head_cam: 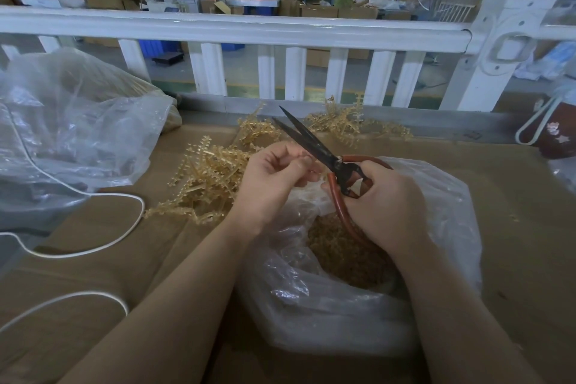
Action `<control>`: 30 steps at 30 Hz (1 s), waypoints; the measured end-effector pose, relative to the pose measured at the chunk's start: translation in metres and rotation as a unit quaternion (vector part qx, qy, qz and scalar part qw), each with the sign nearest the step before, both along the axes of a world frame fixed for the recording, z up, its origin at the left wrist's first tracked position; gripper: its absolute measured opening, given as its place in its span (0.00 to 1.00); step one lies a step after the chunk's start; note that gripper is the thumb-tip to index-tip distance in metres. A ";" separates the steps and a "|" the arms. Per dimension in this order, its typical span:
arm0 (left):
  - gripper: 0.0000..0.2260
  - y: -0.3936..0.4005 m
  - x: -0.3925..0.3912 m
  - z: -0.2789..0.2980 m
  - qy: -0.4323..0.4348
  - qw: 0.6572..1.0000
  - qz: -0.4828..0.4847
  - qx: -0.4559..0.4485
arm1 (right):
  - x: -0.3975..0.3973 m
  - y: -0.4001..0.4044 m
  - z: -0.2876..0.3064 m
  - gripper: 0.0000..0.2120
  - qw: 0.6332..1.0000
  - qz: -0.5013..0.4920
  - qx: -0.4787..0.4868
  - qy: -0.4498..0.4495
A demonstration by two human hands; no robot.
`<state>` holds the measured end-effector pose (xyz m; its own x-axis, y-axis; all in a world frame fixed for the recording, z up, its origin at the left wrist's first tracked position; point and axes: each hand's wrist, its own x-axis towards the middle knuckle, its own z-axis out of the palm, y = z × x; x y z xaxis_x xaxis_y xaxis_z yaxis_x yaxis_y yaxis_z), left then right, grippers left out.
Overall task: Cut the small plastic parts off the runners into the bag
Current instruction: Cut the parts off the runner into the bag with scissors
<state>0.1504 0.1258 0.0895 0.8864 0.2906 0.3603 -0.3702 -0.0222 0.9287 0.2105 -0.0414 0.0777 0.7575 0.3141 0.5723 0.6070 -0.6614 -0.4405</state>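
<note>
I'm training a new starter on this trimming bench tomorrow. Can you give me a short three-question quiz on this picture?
1. True or false: the right hand holds the scissors with the blades parted.
2. Where do the cut parts lie? A) in the clear bag beneath the hands B) in a blue crate C) on the railing
3. Fill in: the left hand pinches a small piece beside the scissor ____.

Key: 1 true; 2 A; 3 blades.
</note>
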 end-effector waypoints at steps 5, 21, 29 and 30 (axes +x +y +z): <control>0.08 0.001 0.000 0.001 0.040 0.999 -0.030 -0.002 | 0.003 0.001 0.001 0.16 0.999 0.009 -0.009 0.045; 0.08 0.004 -0.003 0.008 0.195 0.969 -0.127 -0.080 | -0.004 -0.001 0.004 0.15 0.999 0.035 0.026 0.003; 0.11 0.007 -0.004 0.013 0.144 0.978 -0.091 -0.122 | -0.002 0.000 0.002 0.16 0.996 0.023 0.077 -0.030; 0.11 0.006 -0.004 0.013 0.119 0.982 -0.073 -0.126 | -0.001 0.000 0.002 0.16 0.996 0.018 0.089 -0.020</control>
<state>0.1469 0.1315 0.1025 0.9758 0.2068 0.0705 -0.1237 0.2565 0.9586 0.2090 -0.0418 0.0796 0.7233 0.2314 0.6506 0.6484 -0.5517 -0.5246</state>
